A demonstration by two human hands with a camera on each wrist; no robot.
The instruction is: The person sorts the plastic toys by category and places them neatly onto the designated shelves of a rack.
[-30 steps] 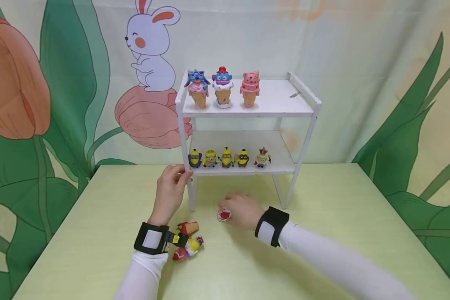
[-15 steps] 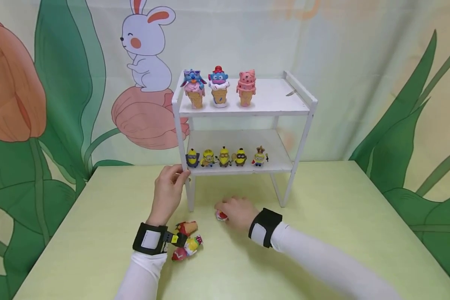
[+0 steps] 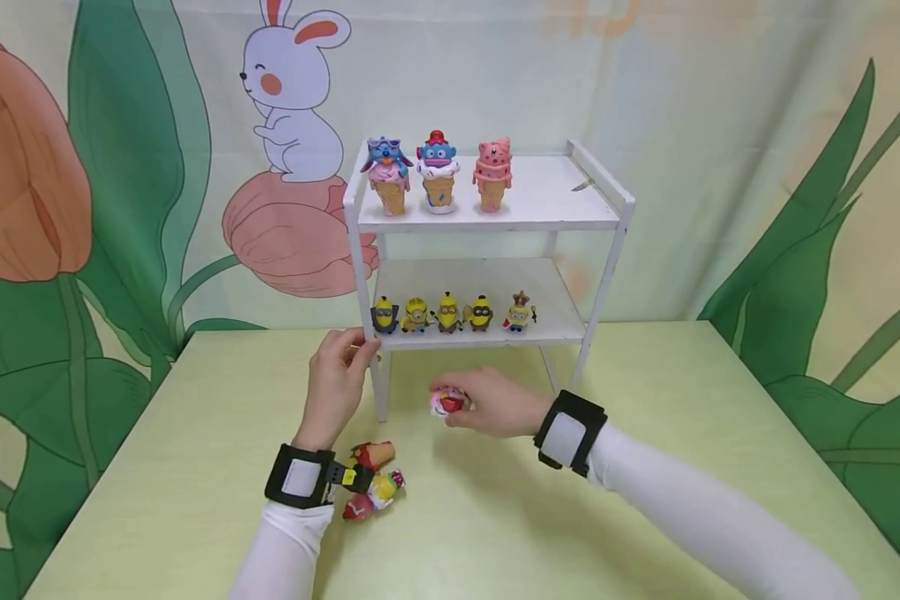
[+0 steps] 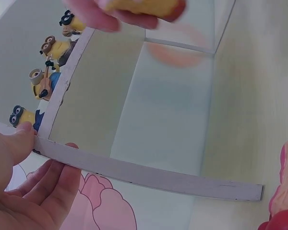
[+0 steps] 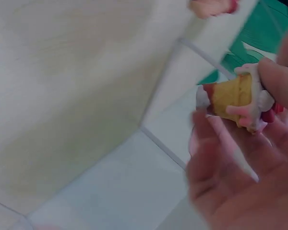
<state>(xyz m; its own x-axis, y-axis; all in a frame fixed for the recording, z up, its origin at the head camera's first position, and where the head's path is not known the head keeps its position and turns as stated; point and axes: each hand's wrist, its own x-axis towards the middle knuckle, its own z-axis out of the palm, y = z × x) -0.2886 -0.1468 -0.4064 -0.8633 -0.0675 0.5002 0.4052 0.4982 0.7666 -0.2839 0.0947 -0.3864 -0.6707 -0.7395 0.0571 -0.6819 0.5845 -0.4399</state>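
My right hand holds an ice-cream cone figurine in front of the shelf's legs. Close up in the right wrist view, the figurine lies sideways between thumb and fingers, with a yellow cone and a pink, white and red top. With thumb and fingers, my left hand grips the front left leg of a white two-tier shelf. That leg crosses the left wrist view. On the table by my left wrist lie several more figurines, partly behind the wrist camera.
Three ice-cream cone figurines stand along the top tier's front left. Several yellow Minion figurines line the lower tier's front edge. A printed curtain hangs behind the pale table.
My right hand has lifted the cone figurine up from the tabletop and turned it so more of it shows. My left hand stays on the shelf leg.
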